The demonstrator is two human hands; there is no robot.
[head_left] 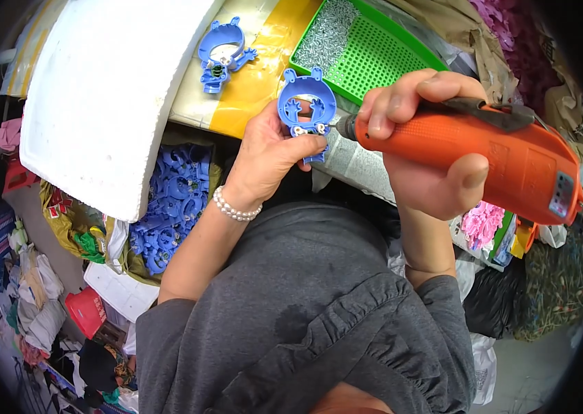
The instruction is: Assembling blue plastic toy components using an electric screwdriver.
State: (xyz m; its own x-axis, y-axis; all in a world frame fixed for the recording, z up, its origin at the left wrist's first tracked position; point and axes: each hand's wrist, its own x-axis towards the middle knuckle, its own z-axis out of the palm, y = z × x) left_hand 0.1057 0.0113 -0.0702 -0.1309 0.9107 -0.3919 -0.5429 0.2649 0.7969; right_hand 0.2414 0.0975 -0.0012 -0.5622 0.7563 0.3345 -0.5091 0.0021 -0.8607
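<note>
My left hand [268, 150] pinches a blue plastic toy shell [307, 88] by its lower part, thumb in front. The shell has a round ring body, two ear-like tabs on top and small white pieces near the bottom. In my right hand [424, 131] lies an orange electric screwdriver [491, 155], held level with its dark tip pointing left. That tip meets the right side of the shell, close to my left thumb; whether a screw sits there is too small to tell. A second, similar blue figure part [223, 52] rests on the taped box at the far left.
A green perforated tray [388, 52] with a heap of small silver screws [328, 38] stands at the back. White foam board [108, 96] fills the left, above a bag of many blue parts [171, 200]. Pink parts [484, 224] lie at right.
</note>
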